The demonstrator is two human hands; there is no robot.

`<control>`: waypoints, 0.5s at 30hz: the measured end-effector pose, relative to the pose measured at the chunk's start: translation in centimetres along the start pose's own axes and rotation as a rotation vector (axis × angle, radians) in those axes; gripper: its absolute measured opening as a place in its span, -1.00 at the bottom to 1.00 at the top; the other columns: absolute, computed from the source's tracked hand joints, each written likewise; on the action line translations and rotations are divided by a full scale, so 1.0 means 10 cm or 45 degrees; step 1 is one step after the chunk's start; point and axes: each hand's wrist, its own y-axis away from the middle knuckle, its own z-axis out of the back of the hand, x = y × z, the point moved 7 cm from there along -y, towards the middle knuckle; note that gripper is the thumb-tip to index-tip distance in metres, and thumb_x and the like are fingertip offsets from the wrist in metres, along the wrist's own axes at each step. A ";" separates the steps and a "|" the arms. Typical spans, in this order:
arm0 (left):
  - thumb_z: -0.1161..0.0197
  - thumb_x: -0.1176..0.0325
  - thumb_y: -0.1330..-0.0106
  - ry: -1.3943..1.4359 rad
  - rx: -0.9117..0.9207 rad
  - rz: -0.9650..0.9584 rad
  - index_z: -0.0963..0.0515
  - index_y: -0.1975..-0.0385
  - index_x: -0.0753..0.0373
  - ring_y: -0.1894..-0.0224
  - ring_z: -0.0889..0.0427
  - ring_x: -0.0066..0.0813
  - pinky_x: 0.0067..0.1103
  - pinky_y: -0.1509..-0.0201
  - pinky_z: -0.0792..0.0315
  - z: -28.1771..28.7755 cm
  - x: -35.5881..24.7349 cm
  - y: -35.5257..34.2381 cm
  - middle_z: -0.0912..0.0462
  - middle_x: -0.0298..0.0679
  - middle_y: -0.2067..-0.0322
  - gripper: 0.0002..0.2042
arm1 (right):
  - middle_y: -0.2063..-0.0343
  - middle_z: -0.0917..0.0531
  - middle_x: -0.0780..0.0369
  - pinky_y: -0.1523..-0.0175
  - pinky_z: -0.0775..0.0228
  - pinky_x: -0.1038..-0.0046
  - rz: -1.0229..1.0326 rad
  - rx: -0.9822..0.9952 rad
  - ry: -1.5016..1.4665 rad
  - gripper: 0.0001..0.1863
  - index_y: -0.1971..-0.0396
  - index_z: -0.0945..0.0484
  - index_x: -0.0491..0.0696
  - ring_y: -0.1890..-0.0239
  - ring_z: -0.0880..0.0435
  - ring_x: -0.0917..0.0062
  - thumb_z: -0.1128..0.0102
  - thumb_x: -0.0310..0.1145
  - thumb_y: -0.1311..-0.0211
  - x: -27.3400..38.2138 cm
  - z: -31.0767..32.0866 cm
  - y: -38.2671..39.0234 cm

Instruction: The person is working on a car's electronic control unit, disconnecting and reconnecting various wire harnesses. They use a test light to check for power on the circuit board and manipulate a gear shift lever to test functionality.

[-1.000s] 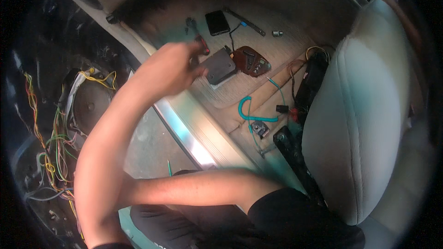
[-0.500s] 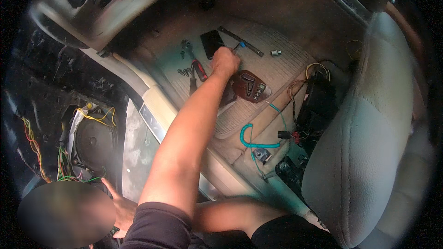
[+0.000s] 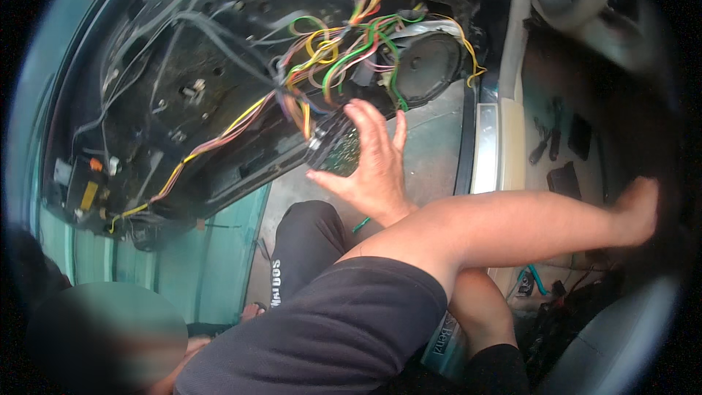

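Observation:
My left hand [image 3: 376, 168] grips a circuit board [image 3: 344, 152] in a black housing, its thumb and fingers spread around the edges. Colored wires [image 3: 303, 117] run close to the housing's upper end. Across the door sill, my right arm stretches to the right. My right hand [image 3: 636, 208] is above the dim car floor, its fingers hidden from view. Nearby on the floor are a brown switch panel [image 3: 563, 180], a flat black phone-like rectangle [image 3: 580, 135] and a dark tool [image 3: 555, 132].
The stripped door [image 3: 219, 102] stands open, with wire bundles and a round speaker [image 3: 425, 67]. A pale sill [image 3: 513, 146] edges the cabin. A teal coiled cord [image 3: 538, 279] lies near the gray seat [image 3: 621, 344]. A blurred patch covers the lower left.
My view has swung left from the cabin floor to the door. My left hand now shows with the circuit board in its grip. My right hand remains over the floor.

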 end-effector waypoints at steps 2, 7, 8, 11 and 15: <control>-0.32 0.49 -0.14 0.107 -0.097 -0.032 -0.56 0.24 0.35 0.16 -0.67 -0.11 -0.29 0.10 -0.57 0.26 -0.08 0.04 -0.63 0.07 0.22 -0.80 | -0.30 -0.39 0.11 -0.53 0.33 -0.18 -0.053 0.026 -0.028 0.21 -0.35 -0.20 0.01 -0.38 -0.36 0.23 -0.75 -0.06 0.39 -0.04 -0.06 0.00; -0.29 0.50 -0.15 0.316 -0.336 -0.219 -0.49 0.30 0.34 0.29 -0.63 -0.14 -0.28 0.21 -0.51 1.30 -0.58 0.37 -0.61 0.03 0.31 -0.84 | -0.28 -0.40 0.05 -0.54 0.19 -0.01 -0.124 0.021 -0.039 0.33 -0.42 -0.10 -0.05 -0.33 -0.36 0.18 -0.78 -0.05 0.42 -0.06 -0.10 0.02; -0.28 0.51 -0.16 0.359 -0.372 -0.276 -0.48 0.31 0.34 0.32 -0.63 -0.15 -0.28 0.23 -0.49 1.57 -0.77 0.50 -0.60 0.02 0.33 -0.84 | -0.28 -0.40 0.05 -0.52 0.13 0.01 -0.108 0.004 -0.020 0.34 -0.43 -0.08 -0.06 -0.33 -0.34 0.17 -0.77 -0.06 0.41 -0.05 -0.07 0.01; -0.26 0.52 -0.17 0.406 -0.457 -0.441 -0.44 0.34 0.33 0.39 -0.61 -0.17 -0.28 0.29 -0.45 2.43 -1.26 1.01 -0.59 0.00 0.39 -0.86 | -0.27 -0.38 0.02 -0.43 -0.10 0.08 -0.026 -0.021 0.007 0.39 -0.49 0.00 -0.07 -0.31 -0.26 0.13 -0.76 -0.09 0.37 0.04 -0.07 -0.01; -0.12 0.57 -0.26 0.300 -0.296 -0.483 -0.31 0.23 0.47 0.27 -0.59 0.25 -0.06 0.18 -0.44 3.41 -1.55 1.68 -0.55 0.21 0.38 -0.82 | -0.30 -0.32 -0.01 -0.45 -0.08 0.08 0.005 -0.011 0.110 0.36 -0.49 0.01 -0.08 -0.34 -0.24 0.14 -0.75 -0.10 0.31 -0.02 -0.07 0.02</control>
